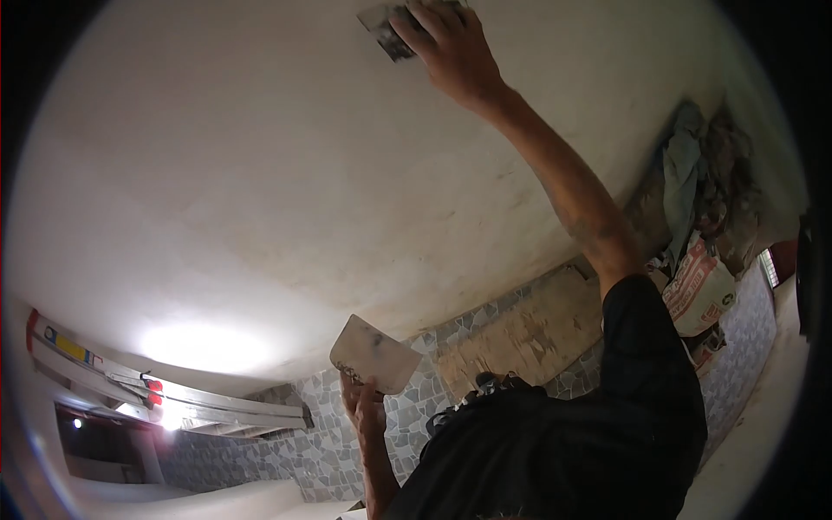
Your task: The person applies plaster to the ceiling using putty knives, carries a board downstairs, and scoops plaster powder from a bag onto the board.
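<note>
High on the pale wall, my right hand [455,56] is closed around a flat dark trowel [387,33], its blade against or very near the wall. The hand hides its handle. Lower down, my left hand [366,400] grips the lower edge of a flat pale plate [379,351] with rounded corners. Dark specks lie along the plate's left side. It is tilted and stands apart from the wall [303,191], which has faint smears and small pits.
An aluminium ladder [225,414] lies along the wall at left, with a bright lamp [172,418] by it. A worn board [524,334] rests on the stone-patterned floor [334,442]. At right are a printed sack [700,290] and hanging cloths [685,165].
</note>
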Motion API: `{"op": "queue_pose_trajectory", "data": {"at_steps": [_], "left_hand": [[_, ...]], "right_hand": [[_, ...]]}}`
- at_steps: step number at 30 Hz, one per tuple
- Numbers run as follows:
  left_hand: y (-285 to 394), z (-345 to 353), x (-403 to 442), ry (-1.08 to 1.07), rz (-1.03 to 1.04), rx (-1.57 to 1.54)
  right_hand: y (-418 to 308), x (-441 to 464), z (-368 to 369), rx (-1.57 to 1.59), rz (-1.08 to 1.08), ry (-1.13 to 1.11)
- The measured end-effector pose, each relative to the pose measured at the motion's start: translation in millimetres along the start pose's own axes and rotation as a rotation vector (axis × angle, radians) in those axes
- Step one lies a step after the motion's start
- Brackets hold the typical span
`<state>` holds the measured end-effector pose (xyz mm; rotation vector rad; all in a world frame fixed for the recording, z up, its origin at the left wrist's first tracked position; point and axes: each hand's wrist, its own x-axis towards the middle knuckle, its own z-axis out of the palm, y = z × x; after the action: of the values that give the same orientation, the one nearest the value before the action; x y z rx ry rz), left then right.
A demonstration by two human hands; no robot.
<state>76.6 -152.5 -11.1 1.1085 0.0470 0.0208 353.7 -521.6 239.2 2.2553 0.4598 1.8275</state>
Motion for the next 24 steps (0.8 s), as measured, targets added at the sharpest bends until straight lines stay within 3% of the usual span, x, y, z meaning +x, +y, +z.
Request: {"op": "queue_pose_trajectory", "data": {"at_steps": [9, 12, 14, 16, 21, 24], "left_hand": [[-2, -27, -4, -0.006, -0.028, 0.048], [1, -18, -4, -0.007, 0.011, 0.014], [5, -10, -5, 0.005, 0.019, -0.025], [4, -11, -4, -0.006, 0.005, -0.056], [5, -17, -3, -0.034, 0.009, -0.047], [2, -16, -6, -0.009, 0.011, -0.050]], "right_hand": [[-93, -245, 14, 0.175, 0.059, -0.264], [-106, -268, -4, 0.293, 0.066, -0.336], [-100, -256, -2, 0.325, 0.061, -0.330], [-91, -186, -24, 0.279, 0.049, -0.295], [-43, 13, -32, 0.071, -0.024, 0.085], [-22, 73, -16, 0.024, -0.065, 0.125]]}}
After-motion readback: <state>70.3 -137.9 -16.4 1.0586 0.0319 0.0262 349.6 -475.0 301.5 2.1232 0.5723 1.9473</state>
